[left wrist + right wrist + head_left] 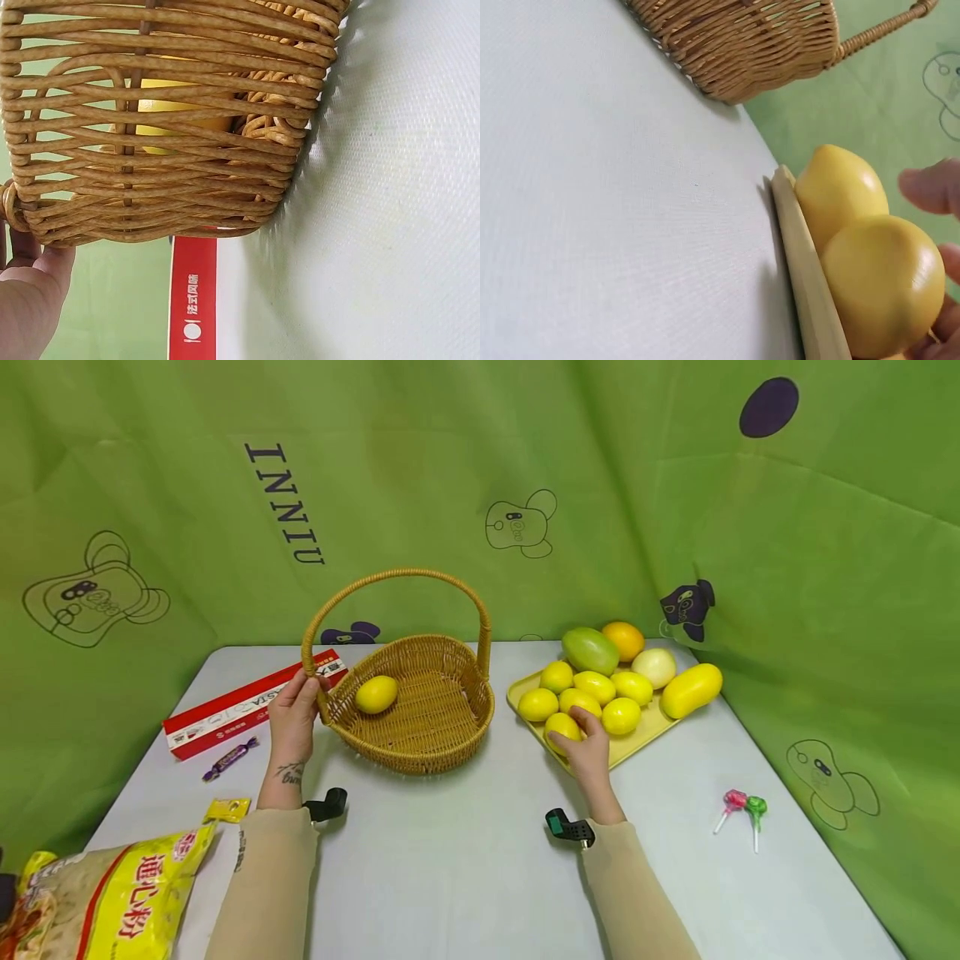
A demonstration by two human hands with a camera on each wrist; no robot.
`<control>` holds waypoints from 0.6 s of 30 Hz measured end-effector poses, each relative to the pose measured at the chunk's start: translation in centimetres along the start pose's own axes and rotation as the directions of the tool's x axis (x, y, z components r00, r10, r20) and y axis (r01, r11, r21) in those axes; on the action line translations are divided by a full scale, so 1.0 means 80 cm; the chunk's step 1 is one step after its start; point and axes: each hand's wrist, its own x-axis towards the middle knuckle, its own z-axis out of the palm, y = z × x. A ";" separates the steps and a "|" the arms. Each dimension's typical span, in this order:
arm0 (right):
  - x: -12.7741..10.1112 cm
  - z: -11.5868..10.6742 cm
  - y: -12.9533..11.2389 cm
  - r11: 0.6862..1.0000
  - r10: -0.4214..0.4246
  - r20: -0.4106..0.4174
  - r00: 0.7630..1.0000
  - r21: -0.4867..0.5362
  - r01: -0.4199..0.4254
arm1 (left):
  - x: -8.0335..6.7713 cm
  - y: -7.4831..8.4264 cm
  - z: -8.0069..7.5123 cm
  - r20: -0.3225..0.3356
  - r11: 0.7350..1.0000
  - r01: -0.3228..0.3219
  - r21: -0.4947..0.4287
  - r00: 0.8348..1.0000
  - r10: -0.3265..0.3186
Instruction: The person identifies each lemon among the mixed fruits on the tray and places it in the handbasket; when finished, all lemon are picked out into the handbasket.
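A green printed cloth hangs behind my pale desk [465, 860]. From the head view, my left hand [294, 710] grips the rim of the wicker basket [442, 727] at frame centre, one lemon [377, 694] inside. My right hand [585, 747] curls its fingers round a lemon [562, 727] on the yellow tray [637, 739], right of centre. At my left wrist, the basket [165, 150] fills the upper left, a red box [192, 300] below. At my right wrist, my fingers [930, 187] wrap the lemon [885, 285] at lower right, on the tray [806, 277].
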 end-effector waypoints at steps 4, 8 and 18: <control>0.001 0.002 0.004 0.996 0.025 0.024 0.999 -0.082 -0.023 | -0.001 -0.001 -0.001 0.006 1.000 -0.013 -0.010 1.000 0.013; 0.002 0.004 0.005 0.991 0.045 0.042 0.998 -0.125 -0.039 | -0.002 -0.002 -0.002 0.008 0.999 -0.018 -0.033 1.000 0.019; -0.001 -0.004 -0.018 0.998 0.045 0.050 0.998 -0.039 -0.043 | 0.001 -0.002 -0.001 0.011 0.999 -0.013 -0.032 1.000 0.013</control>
